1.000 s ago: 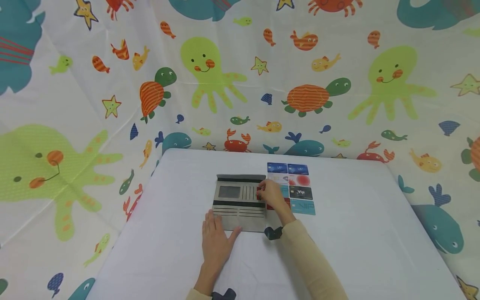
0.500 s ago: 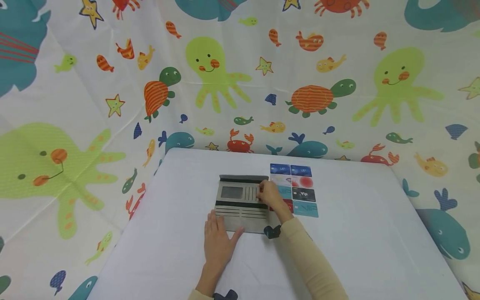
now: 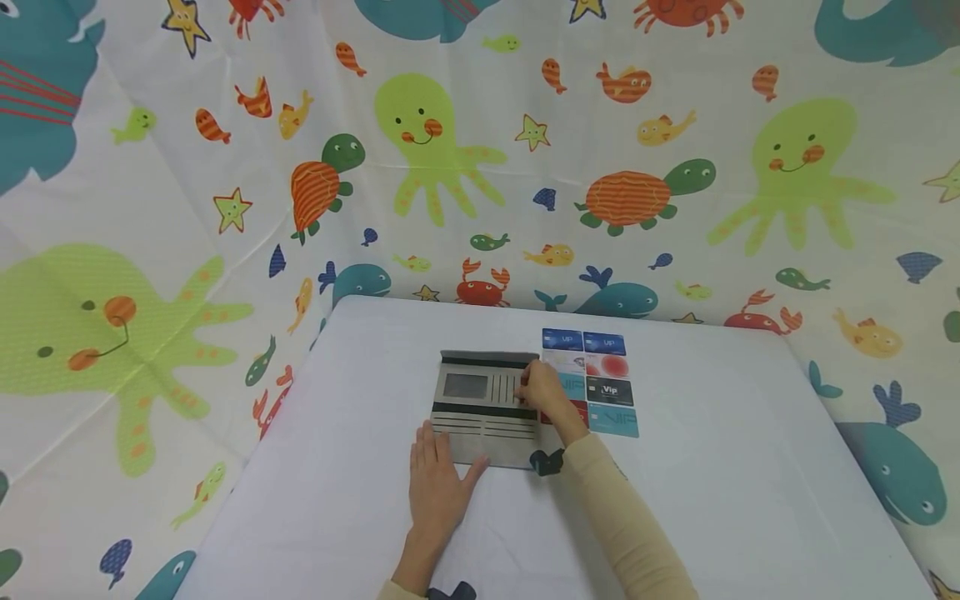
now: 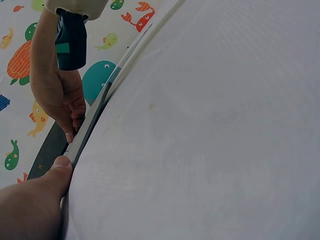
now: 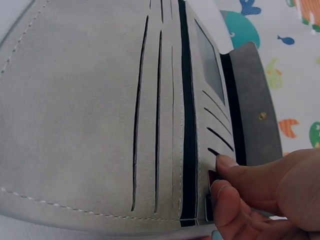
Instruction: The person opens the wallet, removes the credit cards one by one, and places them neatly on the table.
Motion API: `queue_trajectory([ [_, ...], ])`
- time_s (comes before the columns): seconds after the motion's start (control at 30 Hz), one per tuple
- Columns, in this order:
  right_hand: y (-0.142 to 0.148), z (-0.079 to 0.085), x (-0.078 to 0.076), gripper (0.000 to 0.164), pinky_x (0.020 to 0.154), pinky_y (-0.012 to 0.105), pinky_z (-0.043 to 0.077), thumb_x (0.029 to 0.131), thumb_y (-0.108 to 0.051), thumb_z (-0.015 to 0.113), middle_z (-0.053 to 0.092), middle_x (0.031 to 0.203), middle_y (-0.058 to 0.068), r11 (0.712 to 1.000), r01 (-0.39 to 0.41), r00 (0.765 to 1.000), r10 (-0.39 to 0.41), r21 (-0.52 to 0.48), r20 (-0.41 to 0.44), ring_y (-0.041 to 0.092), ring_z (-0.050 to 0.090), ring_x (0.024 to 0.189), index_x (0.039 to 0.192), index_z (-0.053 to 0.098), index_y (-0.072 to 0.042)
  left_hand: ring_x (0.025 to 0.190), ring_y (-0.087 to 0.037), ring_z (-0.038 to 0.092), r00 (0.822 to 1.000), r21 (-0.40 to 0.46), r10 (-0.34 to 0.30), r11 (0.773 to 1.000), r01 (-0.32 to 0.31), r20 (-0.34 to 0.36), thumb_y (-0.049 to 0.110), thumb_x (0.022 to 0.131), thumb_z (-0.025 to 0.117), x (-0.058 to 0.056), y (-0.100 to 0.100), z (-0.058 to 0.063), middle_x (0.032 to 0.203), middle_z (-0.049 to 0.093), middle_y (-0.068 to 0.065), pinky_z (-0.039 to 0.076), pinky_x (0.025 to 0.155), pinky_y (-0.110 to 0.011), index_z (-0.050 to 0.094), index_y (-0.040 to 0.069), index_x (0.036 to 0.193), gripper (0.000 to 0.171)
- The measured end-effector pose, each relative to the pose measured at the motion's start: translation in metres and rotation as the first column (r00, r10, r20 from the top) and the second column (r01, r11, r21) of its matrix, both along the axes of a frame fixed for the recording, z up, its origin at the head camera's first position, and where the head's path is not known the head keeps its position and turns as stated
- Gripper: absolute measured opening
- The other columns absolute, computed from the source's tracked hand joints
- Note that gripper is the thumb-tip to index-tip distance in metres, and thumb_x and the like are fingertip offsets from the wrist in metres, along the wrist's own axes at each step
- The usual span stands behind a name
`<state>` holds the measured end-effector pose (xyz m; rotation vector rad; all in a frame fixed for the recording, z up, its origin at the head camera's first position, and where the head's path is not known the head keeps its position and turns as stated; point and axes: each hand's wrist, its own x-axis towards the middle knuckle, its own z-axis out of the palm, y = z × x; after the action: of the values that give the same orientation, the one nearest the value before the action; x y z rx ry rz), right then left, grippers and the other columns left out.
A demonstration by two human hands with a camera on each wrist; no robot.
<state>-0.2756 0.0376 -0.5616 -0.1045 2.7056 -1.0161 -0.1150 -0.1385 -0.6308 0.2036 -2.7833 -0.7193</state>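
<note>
An unfolded grey wallet [image 3: 512, 450] lies on the white table, with rows of card slots, a dark window pocket and black bands. My left hand [image 3: 437, 487] rests with straight fingers on its lower left edge, thumb along the near edge. At the upper right slots, my right hand [image 3: 545, 390] pinches a dark red card [image 5: 213, 176] between thumb and index finger. Most of that card is hidden by the fingers and the slot. In the right wrist view, the wallet's flap with a brass snap [image 5: 262, 116] lies spread out beyond the slots.
Right of the wallet, several cards lie in two columns, among them a black Vip card [image 3: 610, 390], a teal card [image 3: 613, 420] and a blue card [image 3: 604, 343]. A curtain [image 3: 450, 183] printed with sea animals hangs behind and left of the table [image 3: 735, 467].
The red card stood out visibly at the right hand one second ago; now little of it shows, as it sits deeper in the slot. The left hand stays put; the view shifted slightly.
</note>
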Motion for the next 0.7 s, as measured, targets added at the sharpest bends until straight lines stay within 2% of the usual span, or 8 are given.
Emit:
queue_trajectory([
  [0.1, 0.001, 0.0, -0.0011, 0.025, 0.064, 0.027, 0.059, 0.09, -0.008, 0.074, 0.067, 0.096, 0.015, 1.0, -0.006, 1.0, 0.006, 0.003, 0.009, 0.019, 0.065, 0.075, 0.108, 0.063, 0.004, 0.154, -0.04, 0.021, 1.0, 0.005, 0.001, 1.0, -0.001, 0.004, 0.065, 0.086, 0.065, 0.0001, 0.0004, 0.0001, 0.164, 0.023, -0.026, 0.019, 0.126, -0.053, 0.046, -0.005, 0.142, 0.092],
  [0.4, 0.0028, 0.0064, -0.0009, 0.026, 0.057, 0.024, 0.054, 0.089, -0.007, 0.074, 0.065, 0.089, 0.014, 1.0, 0.017, 0.999, -0.016, -0.019, 0.047, 0.015, 0.064, 0.066, 0.107, 0.06, 0.005, 0.152, -0.043, 0.025, 0.999, -0.004, -0.003, 1.0, 0.003, -0.052, 0.063, 0.084, 0.068, 0.0001, 0.0015, -0.0015, 0.161, 0.027, -0.028, 0.024, 0.123, -0.055, 0.048, -0.006, 0.139, 0.091],
  [0.53, 0.0034, 0.0076, 0.0, 0.022, 0.054, 0.023, 0.054, 0.09, -0.006, 0.072, 0.067, 0.085, 0.013, 0.999, 0.025, 0.999, -0.023, -0.033, 0.045, 0.015, 0.065, 0.061, 0.105, 0.061, 0.006, 0.153, -0.041, 0.022, 1.0, -0.001, -0.009, 1.0, 0.009, -0.028, 0.066, 0.086, 0.065, 0.0006, 0.0009, -0.0012, 0.163, 0.024, -0.027, 0.021, 0.125, -0.053, 0.047, -0.006, 0.141, 0.092],
  [0.7, 0.0043, 0.0065, 0.0001, 0.014, 0.055, 0.024, 0.057, 0.096, -0.003, 0.062, 0.068, 0.083, 0.015, 0.999, 0.024, 0.999, -0.023, -0.038, 0.031, 0.016, 0.066, 0.062, 0.103, 0.064, 0.008, 0.154, -0.04, 0.021, 1.0, -0.008, -0.006, 1.0, 0.005, -0.013, 0.068, 0.086, 0.063, 0.0009, 0.0005, -0.0003, 0.163, 0.024, -0.026, 0.02, 0.126, -0.053, 0.047, -0.005, 0.142, 0.093],
])
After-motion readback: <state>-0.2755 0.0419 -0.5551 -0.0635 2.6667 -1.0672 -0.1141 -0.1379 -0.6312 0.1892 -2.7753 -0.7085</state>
